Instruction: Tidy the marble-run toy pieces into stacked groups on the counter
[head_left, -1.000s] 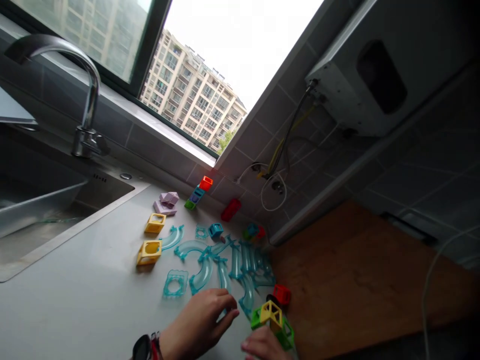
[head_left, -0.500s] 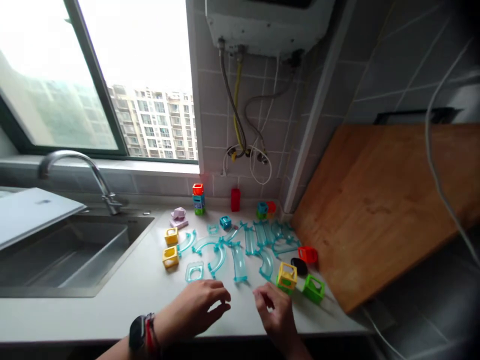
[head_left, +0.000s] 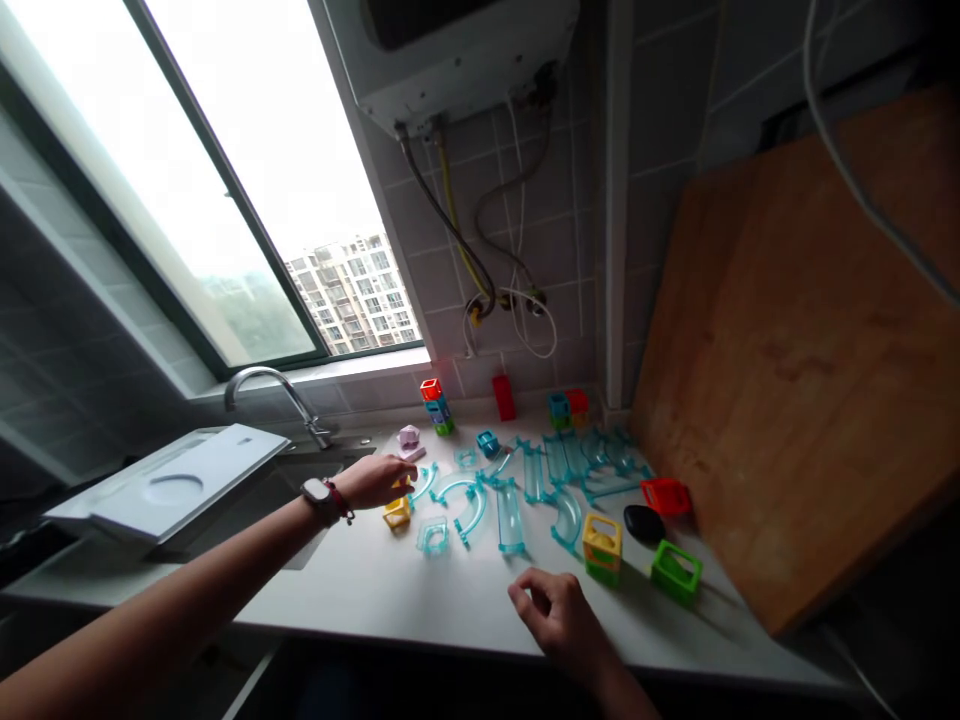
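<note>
Left hand (head_left: 379, 482): arched with fingers bent down over a yellow open-framed plastic cube (head_left: 402, 481), mostly hidden; whether they pinched it could not be told.
Cube's place: on the smooth white counter (head_left: 360, 590), left of the translucent turquoise plastic track pieces (head_left: 511, 517).
Cube's handling: probably light, stiff, slightly slippery, hardly fragile.
Best hold: opposite sides, along the frame edges.
Right hand (head_left: 559, 615): loosely curled near the front edge, nothing visible in it; fingertip contact was unclear.

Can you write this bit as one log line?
left hand: at yellow cubes, contact unclear | right hand: loosely curled, near yellow-and-green stack | counter: translucent blue tracks
</note>
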